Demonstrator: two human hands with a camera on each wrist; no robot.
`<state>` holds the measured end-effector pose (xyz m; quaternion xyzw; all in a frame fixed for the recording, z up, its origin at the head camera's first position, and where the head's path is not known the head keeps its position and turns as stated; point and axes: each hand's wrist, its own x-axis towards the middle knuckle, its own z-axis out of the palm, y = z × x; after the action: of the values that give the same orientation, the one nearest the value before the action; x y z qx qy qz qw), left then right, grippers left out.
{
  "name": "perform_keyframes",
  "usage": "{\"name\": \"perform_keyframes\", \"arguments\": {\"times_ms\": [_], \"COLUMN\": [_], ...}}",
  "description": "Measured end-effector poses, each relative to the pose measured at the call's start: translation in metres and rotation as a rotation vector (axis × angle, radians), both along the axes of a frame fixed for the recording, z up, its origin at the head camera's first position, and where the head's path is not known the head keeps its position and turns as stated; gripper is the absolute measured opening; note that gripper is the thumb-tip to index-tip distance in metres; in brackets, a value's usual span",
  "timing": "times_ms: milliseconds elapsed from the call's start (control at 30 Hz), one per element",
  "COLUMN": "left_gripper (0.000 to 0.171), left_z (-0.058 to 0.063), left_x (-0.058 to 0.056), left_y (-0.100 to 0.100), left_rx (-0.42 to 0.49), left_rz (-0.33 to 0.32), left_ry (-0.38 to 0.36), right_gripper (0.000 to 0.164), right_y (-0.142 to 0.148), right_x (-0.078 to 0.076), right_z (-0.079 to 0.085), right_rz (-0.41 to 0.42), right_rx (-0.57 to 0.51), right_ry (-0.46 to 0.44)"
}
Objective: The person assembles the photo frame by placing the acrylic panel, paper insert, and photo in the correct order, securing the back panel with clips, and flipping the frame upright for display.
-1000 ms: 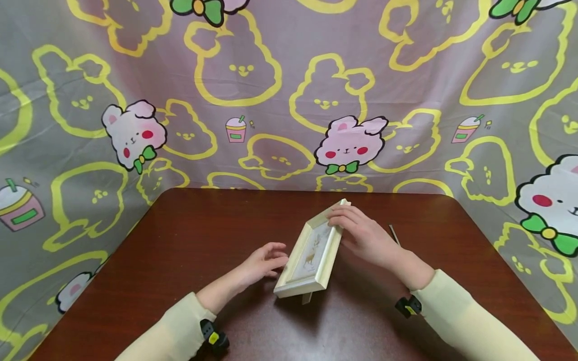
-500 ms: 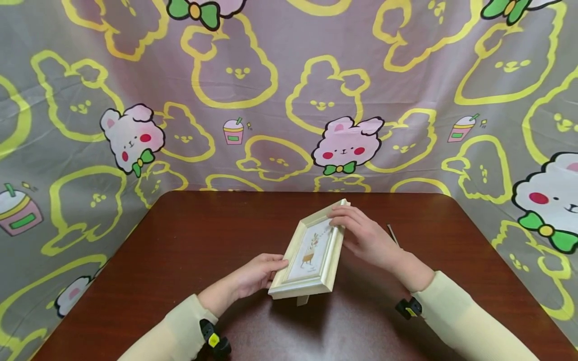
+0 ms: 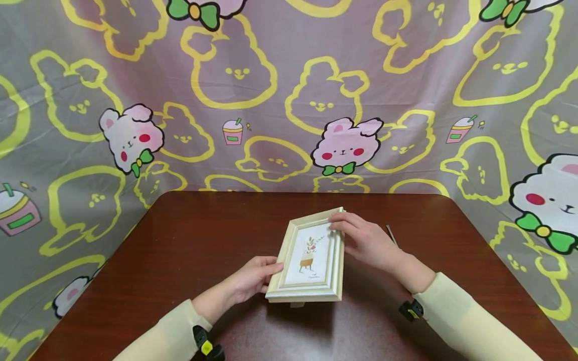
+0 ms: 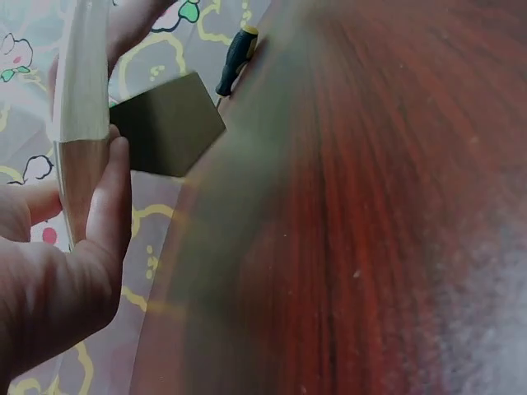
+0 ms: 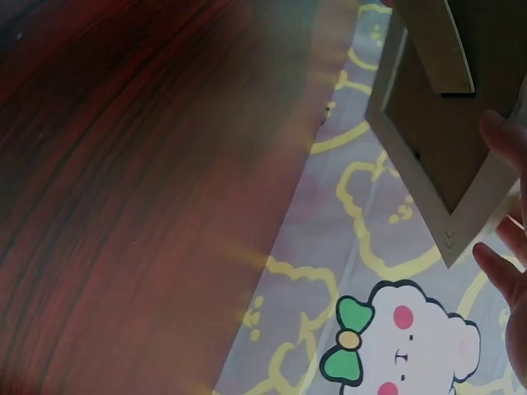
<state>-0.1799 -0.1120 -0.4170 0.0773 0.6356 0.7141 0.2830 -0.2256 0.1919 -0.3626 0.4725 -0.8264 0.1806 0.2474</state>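
Note:
A cream picture frame (image 3: 311, 255) with a print of a potted plant is held tilted above the table, its front toward the head camera. My left hand (image 3: 253, 278) grips its left edge, thumb on the front and fingers behind. On the upper right edge, my right hand (image 3: 368, 240) grips with its fingers over the front; the right wrist view shows the thumb against the brown backing (image 5: 420, 115). A support leg (image 4: 169, 127) sticks out from the back.
A screwdriver (image 4: 237, 62) with a black and yellow handle lies on the dark red-brown table (image 3: 203, 225); in the head view, my right hand and forearm hide most of it. A cartoon-patterned cloth (image 3: 271, 75) hangs around the table's back and sides.
My left hand has taken hold of the frame's left edge, having been loose beside it. The frame has turned to show more of its front, and its top has lowered slightly.

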Motion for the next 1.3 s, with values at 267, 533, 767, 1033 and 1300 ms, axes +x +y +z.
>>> {"name": "perform_keyframes", "arguments": {"times_ms": [267,533,767,1033,1300], "left_gripper": [0.043,0.039,0.036,0.036,0.037], "left_z": [0.0,-0.004,-0.005,-0.008,-0.011], "left_x": [0.003,0.004,0.008,0.013,0.013], "left_y": [-0.001,0.001,0.008,0.012,0.014], "left_rx": [0.011,-0.087,-0.116,-0.088,-0.075], "left_rz": [0.067,0.177,0.16,0.149,0.175], "left_ry": [0.019,0.116,0.187,0.202,0.202], "right_gripper": [0.064,0.055,0.059,0.041,0.023], "right_y": [0.005,0.002,-0.012,-0.013,-0.013], "right_x": [-0.005,-0.011,-0.019,-0.031,-0.039], "right_z": [-0.004,-0.002,0.0,-0.009,-0.016], "right_rz": [-0.125,-0.311,-0.484,-0.443,-0.374], "right_rx": [0.014,-0.07,-0.115,-0.117,-0.13], "right_ry": [-0.027,-0.237,-0.565,-0.715,-0.696]}}
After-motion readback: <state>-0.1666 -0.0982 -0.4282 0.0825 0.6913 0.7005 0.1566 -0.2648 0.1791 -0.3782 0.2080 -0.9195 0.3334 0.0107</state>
